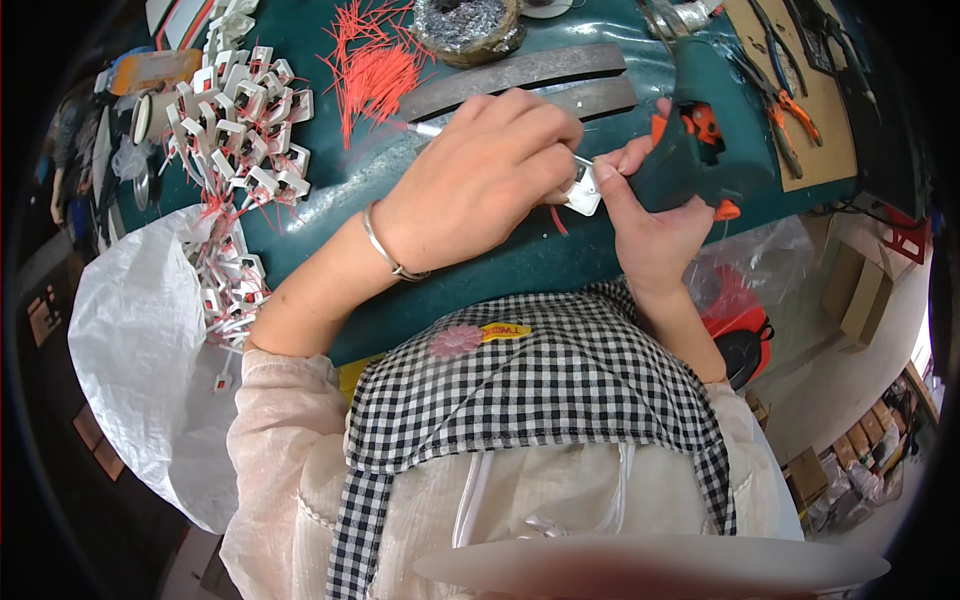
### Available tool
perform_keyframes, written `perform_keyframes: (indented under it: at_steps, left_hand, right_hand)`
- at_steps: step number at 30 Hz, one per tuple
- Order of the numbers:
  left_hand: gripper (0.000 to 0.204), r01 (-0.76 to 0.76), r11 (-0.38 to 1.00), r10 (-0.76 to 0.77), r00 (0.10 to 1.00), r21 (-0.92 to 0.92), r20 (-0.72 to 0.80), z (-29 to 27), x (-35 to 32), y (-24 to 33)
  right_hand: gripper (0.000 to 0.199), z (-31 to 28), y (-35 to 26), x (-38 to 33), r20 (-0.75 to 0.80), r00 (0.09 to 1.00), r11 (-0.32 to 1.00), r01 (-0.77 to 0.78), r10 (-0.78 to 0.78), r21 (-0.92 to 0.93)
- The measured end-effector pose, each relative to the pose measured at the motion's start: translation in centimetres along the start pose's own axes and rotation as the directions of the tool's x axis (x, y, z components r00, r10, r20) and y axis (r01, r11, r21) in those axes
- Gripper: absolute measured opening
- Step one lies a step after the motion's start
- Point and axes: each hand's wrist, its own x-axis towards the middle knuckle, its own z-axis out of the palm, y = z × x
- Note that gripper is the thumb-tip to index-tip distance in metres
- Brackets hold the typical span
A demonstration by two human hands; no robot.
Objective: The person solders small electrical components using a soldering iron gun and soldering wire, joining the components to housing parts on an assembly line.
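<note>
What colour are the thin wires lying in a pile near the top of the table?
The wires are red, seen best in the head view.

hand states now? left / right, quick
Left hand: closed around a thin white tool, tip at the small white part.
Right hand: closed, holding that part and a dark orange-trimmed tool.

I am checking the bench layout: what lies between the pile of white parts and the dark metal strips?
In the head view, a heap of thin red wire pieces lies on the green bench between them.
</note>
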Motion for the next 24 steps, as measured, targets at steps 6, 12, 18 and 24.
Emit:
perform_keyframes:
  at_steps: [6,12,18,24]
  left_hand:
    - [0.02,0.209,0.974,-0.159,0.911,0.092,-0.381,1.9,-1.2,1.1]
    - [0.016,0.362,0.924,-0.365,0.739,-0.123,-0.567,3.1,-0.8,1.9]
    - [0.02,0.038,0.988,0.06,0.799,0.151,-0.598,2.7,-0.1,-4.4]
    - [0.018,0.098,0.963,0.06,0.829,0.251,-0.557,3.9,-0.6,-6.5]
  right_hand:
    - [0.067,0.8,0.3,-0.7,-0.01,0.997,0.997,0.074,-0.074,-0.029]
    - [0.068,1.8,0.9,-0.8,0.108,0.974,0.963,0.216,-0.201,-0.158]
    - [0.023,3.4,3.3,1.7,-0.014,0.944,0.927,0.32,-0.329,-0.195]
    - [0.045,2.2,1.1,1.6,0.04,0.963,0.944,0.27,-0.267,-0.192]
